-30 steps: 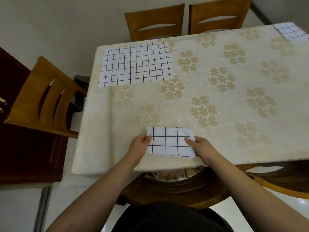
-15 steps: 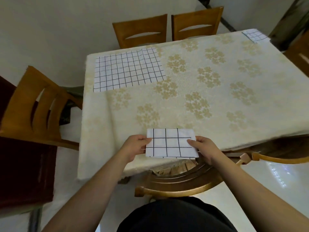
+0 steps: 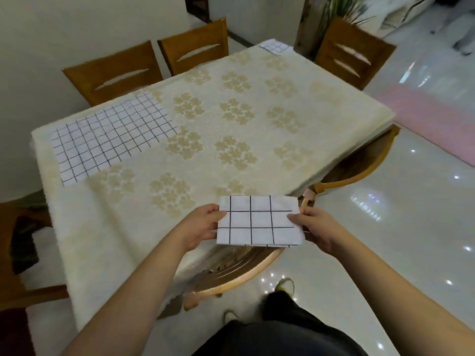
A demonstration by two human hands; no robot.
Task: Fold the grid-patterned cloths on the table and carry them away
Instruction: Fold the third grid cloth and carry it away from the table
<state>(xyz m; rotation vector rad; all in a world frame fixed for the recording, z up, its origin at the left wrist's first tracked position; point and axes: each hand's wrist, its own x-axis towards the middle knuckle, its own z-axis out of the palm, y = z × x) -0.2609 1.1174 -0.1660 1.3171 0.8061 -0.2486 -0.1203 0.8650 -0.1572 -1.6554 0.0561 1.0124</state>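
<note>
- A table (image 3: 321,129) under a floral tablecloth, with an unfolded cloth (image 3: 110,140) far ahead-left of the hands.
- Left hand (image 3: 200,227) and right hand (image 3: 316,231) each pinch an end of a folded cloth (image 3: 258,220).

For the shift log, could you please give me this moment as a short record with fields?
held item: folded grid cloth, lifted at the table's near edge
left hand: grips its left edge
right hand: grips its right edge
unfolded cloth: flat on the table's far left
small folded cloth: far corner
table: floral cream tablecloth
</note>
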